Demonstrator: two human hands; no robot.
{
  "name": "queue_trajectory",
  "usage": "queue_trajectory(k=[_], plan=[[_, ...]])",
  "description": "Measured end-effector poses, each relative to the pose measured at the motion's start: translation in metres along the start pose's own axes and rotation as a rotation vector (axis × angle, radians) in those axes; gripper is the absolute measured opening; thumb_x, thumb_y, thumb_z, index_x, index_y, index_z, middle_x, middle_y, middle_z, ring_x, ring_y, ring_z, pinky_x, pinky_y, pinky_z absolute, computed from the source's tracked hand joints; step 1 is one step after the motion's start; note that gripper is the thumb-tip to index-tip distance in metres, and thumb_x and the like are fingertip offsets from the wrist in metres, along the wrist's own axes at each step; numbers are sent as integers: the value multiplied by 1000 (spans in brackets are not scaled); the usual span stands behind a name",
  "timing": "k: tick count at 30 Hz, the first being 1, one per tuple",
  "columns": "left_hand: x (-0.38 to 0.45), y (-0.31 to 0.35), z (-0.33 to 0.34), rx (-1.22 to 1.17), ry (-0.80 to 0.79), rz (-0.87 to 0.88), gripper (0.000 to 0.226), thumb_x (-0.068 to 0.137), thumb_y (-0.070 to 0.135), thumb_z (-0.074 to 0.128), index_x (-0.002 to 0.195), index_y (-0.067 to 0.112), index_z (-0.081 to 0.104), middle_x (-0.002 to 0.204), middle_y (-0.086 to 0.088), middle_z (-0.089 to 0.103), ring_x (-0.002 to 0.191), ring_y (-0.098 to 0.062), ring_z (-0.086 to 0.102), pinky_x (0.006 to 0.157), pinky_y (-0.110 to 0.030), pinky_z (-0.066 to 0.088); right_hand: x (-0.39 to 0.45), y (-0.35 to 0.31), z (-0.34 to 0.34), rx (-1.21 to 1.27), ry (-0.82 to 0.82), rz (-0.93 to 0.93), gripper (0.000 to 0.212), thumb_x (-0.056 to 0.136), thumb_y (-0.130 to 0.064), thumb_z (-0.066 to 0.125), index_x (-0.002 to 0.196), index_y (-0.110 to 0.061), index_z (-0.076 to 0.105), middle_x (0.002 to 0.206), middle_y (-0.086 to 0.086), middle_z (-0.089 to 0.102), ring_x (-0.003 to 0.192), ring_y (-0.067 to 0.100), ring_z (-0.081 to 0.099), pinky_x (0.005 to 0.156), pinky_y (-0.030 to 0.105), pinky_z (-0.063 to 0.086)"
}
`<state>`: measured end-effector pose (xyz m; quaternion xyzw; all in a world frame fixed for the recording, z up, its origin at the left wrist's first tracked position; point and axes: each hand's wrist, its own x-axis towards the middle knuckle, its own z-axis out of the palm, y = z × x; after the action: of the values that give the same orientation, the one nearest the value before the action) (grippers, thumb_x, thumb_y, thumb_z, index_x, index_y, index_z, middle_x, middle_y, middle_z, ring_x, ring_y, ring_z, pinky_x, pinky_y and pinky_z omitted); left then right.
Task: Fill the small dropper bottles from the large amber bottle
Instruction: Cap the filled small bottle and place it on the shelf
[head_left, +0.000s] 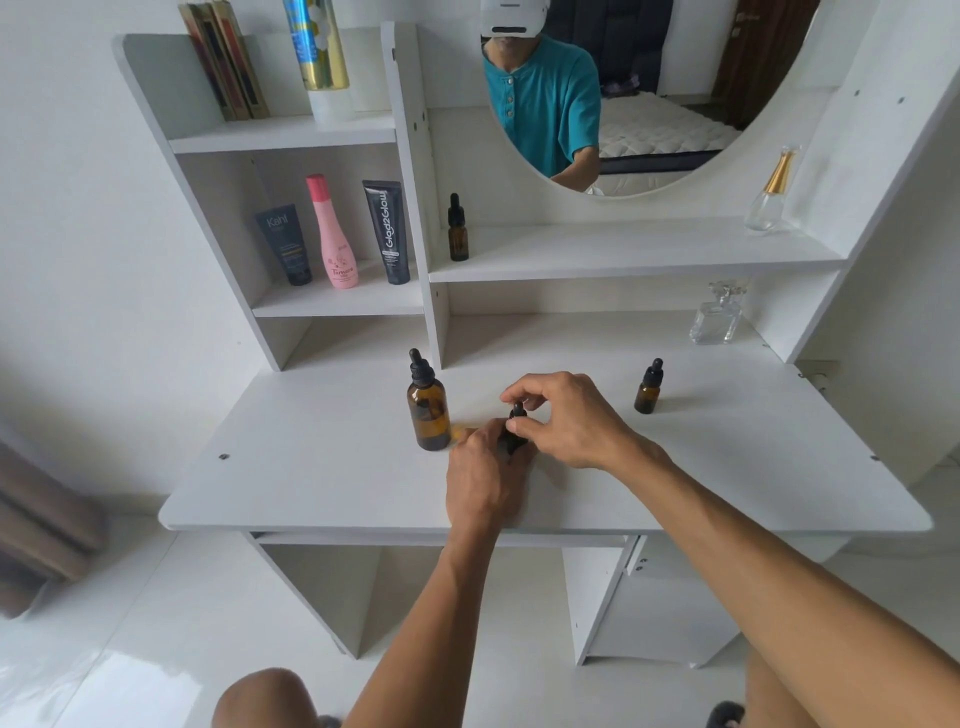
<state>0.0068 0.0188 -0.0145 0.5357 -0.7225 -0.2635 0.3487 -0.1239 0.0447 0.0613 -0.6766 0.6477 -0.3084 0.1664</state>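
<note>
while the left grip (480, 470) holds a small bottle (511, 444) on the tabletop (311, 467), the right grip (566, 421) pinches its dropper cap (517, 410); large bottle (427, 405) just beside.

A home bedroom: white vanity table (322, 467) with round mirror (649, 93) reflecting a mattress (670, 124), cosmetic tubes (387, 231) on far-left shelves (337, 301), perfume bottles (717, 317) far right, tiled floor (104, 649) below.

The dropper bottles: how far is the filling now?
Nothing shows as filled. In hand: the left hand holds a small bottle while the right hand pinches its cap. The large bottle is capped; two more small bottles wait, capped.
</note>
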Motion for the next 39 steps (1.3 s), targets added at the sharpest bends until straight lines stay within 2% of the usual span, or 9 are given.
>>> queue_trajectory(k=[3,7,10,12,22,32,34,36,39], plan=[[1,0,0,-8,-5,0,26,87,47,68,95,22,66,83,1,68,76,-24,59,61,-34,49,1,0,-1,13,-15,7,25,86,-11,71,108,-22,73,102,-9,73,94,8,66,83,26,54],[1,-1,1,-10,-2,-3,28,87,48,69,93,21,65,82,0,67,71,-22,58,57,-31,43,1,-3,0,-45,22,27,22,84,-24,74,105,-26,72,98,-11,72,90,12,66,85,39,56],[0,0,-1,-10,-3,0,28,87,47,68,94,20,66,81,0,67,70,-22,57,56,-31,41,-1,-6,-3,-55,-43,17,30,86,-12,70,115,-23,70,107,-6,72,99,12,65,91,31,54],[0,1,-1,-4,-1,-4,28,87,46,69,96,20,66,83,1,68,71,-21,57,58,-31,42,-1,-5,-3,-67,-58,20,31,88,-8,69,115,-22,70,107,-4,72,100,13,65,93,33,54],[0,3,0,-16,4,-21,24,85,43,69,93,20,67,79,-1,67,76,-25,58,60,-39,50,-1,-4,3,-96,-20,31,23,88,-14,71,109,-22,69,93,-5,69,90,16,64,86,40,54],[-2,3,-5,-12,-31,3,24,84,42,71,94,20,66,76,3,66,69,-22,53,50,-27,33,-8,-2,6,-25,-30,63,25,88,-17,71,113,-19,67,103,0,70,95,18,66,89,31,53],[-2,1,-7,3,-52,23,33,83,44,72,106,22,67,90,4,72,82,-23,62,59,-29,43,-9,1,7,20,3,75,24,89,-16,71,113,-18,66,102,-1,69,96,16,66,88,27,52],[-3,0,-10,2,-75,15,47,85,40,73,125,19,62,113,1,71,105,-23,63,80,-33,50,-10,3,5,61,63,84,25,90,-16,70,115,-17,66,100,-5,68,94,10,64,83,15,50],[-3,1,-11,36,-96,7,51,91,34,68,135,13,54,128,-4,64,120,-24,55,95,-31,42,-7,4,-4,92,157,93,26,91,-15,68,117,-15,65,100,-5,67,90,6,61,71,0,39]])
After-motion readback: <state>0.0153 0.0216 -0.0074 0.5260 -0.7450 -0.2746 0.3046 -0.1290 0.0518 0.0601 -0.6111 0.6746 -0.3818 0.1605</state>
